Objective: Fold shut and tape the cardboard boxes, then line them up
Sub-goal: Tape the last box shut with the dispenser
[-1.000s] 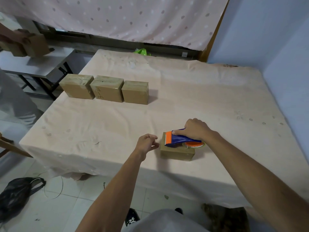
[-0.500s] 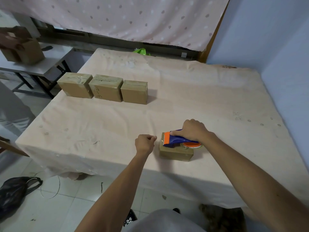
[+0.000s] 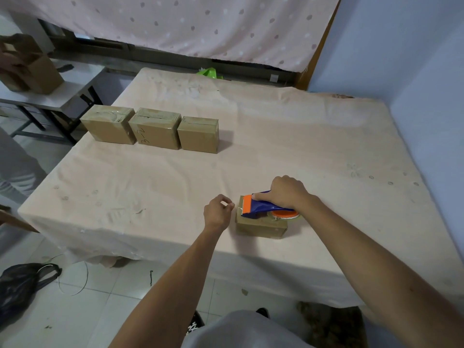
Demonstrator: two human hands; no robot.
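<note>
- Box (image 3: pixel 261 227) sits near the table's (image 3: pixel 288 146) front edge, tape dispenser (image 3: pixel 259 209) on top.
- Right hand (image 3: pixel 286 192) grips the dispenser.
- Left hand (image 3: pixel 217 212), just beside the box, fingers curled, holding nothing.
- Three boxes (image 3: pixel 155 133) lined up far left.

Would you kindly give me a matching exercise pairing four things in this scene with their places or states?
1. tape dispenser
2. left hand
3. three taped boxes
4. black bag

A. on the floor, left of the table
B. in a row at the table's far left
C. gripped by the right hand atop the near box
D. fingers curled, just left of the near box

Pairs: 1-C, 2-D, 3-B, 4-A.
</note>
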